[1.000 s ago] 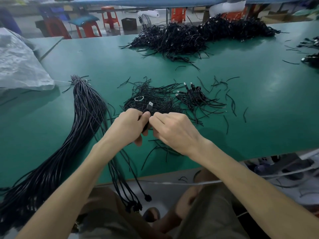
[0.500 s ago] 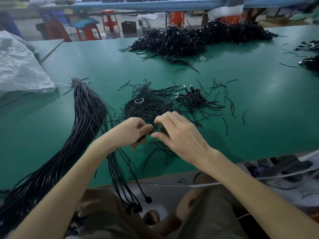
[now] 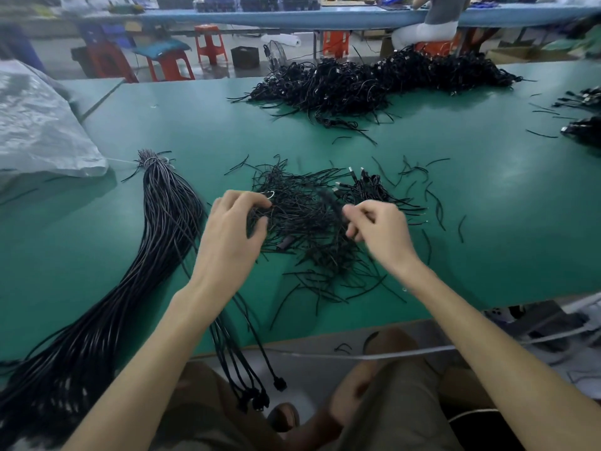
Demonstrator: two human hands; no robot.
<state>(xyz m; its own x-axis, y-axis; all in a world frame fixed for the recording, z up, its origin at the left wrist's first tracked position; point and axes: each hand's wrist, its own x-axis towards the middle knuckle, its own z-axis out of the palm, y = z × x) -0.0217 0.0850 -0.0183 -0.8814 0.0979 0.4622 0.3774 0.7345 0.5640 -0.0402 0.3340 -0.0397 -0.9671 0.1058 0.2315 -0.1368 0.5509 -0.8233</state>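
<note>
- Black short wires point(image 3: 302, 222) lie piled on the green desk point(image 3: 195, 125), toward its near edge
- On the pile's left side the left hand point(image 3: 232, 232) claws in, fingers curled; whether its grip holds strands I cannot tell
- At the pile's right the right hand point(image 3: 382, 231) has its grip pinching a blurred cable point(image 3: 330, 203)
- A long bundle point(image 3: 162, 219) lies left

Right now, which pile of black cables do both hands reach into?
The small loose pile at mid-table; the long bundle lies left, the big heap far back.

A grey plastic sack point(image 3: 35, 125) lies left, red stools point(image 3: 210, 43) behind.
</note>
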